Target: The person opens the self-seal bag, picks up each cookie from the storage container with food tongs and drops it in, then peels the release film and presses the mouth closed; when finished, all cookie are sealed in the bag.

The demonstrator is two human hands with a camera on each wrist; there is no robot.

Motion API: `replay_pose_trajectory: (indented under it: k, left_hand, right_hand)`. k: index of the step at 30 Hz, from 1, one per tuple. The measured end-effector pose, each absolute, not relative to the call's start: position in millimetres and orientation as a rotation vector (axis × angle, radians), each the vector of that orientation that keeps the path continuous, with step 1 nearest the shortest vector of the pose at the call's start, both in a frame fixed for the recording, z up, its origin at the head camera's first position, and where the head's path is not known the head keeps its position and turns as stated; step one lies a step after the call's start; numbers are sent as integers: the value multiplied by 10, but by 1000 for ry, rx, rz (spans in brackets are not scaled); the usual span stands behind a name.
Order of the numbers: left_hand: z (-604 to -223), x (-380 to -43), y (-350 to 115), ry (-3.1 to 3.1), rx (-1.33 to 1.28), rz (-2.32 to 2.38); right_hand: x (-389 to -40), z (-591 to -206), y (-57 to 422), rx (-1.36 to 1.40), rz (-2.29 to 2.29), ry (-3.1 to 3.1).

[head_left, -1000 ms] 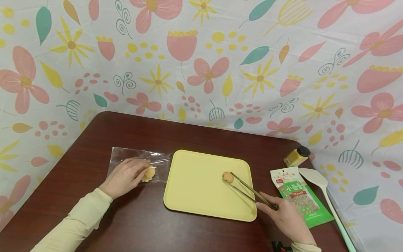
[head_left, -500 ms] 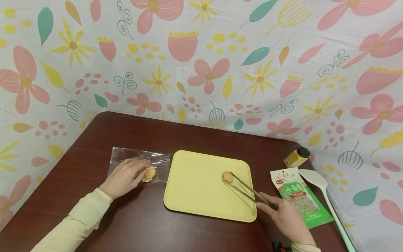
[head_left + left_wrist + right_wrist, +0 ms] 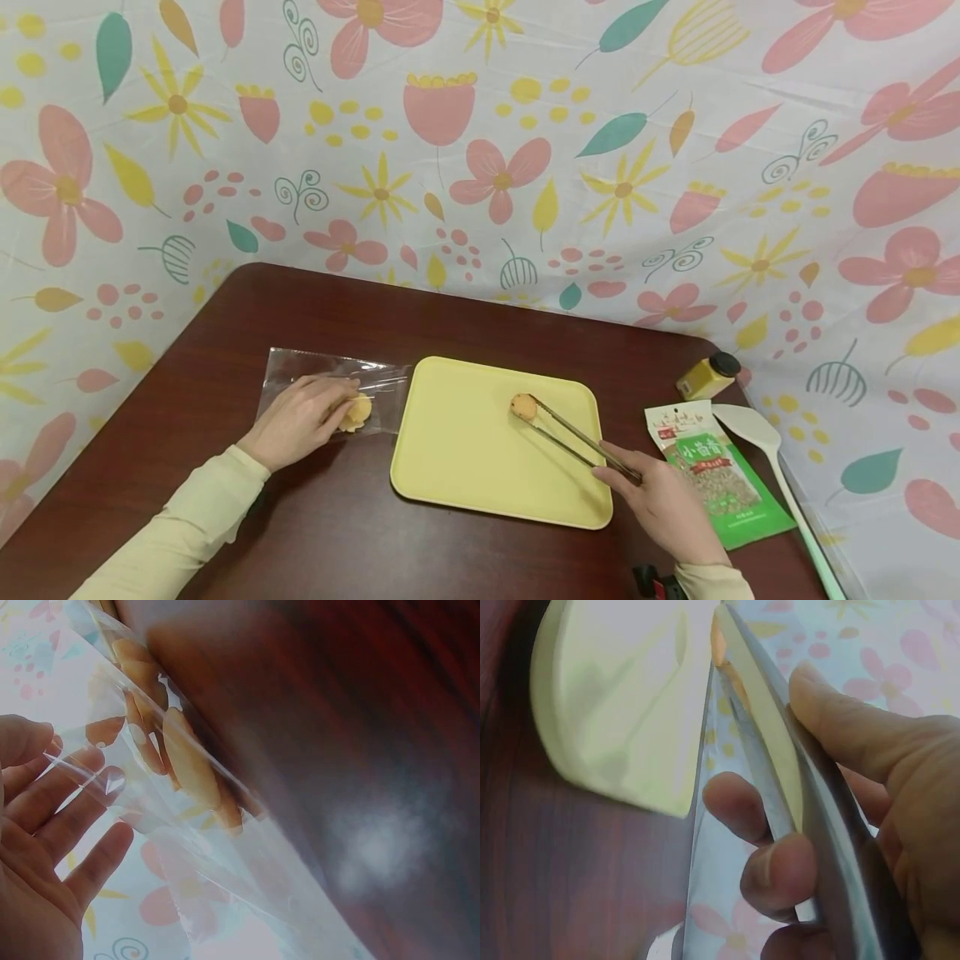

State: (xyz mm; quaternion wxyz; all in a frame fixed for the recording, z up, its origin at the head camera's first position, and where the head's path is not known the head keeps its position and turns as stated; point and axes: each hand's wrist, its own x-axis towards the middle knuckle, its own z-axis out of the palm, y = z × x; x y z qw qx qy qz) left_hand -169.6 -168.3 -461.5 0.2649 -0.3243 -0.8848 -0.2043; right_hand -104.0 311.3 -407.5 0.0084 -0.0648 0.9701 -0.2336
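Note:
My right hand (image 3: 663,504) grips a pair of metal tongs (image 3: 829,799), thumb on one arm and fingers on the other. Between the tong tips is a round, dark-specked cookie (image 3: 523,407), over the right part of the yellow tray (image 3: 457,450); its shadow falls on the tray in the right wrist view. Left of the tray, my left hand (image 3: 303,421) pinches the film of a clear plastic bag (image 3: 288,364) between thumb and fingers. Several tan cookies (image 3: 191,761) sit inside that bag, partly hidden by the hand in the head view.
On the right lie a green-and-white seasoning packet (image 3: 720,475) and a spatula (image 3: 780,467) with a pale green handle. A yellow jar (image 3: 705,377) with a black lid is behind them. Flowered cloth (image 3: 480,167) hangs along the table's back edge.
My right hand has moved left and slightly away from me, carrying the cookie in the tongs toward the tray's middle. The left hand and bag stay in place.

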Motion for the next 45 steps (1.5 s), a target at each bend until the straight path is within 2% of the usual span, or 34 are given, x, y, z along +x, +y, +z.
replay_pose_trajectory:
  k: [13,45]
  left_hand:
    - [-4611,-1689,-1687,-2398,-871,-554]
    - [-4601,-1685,-1686,-2433,-833,-544]
  right_hand:
    - [-1218,-4097,2771,-447,-687,3088]
    - [-1529,-4140,2104,-737,-735,3068]
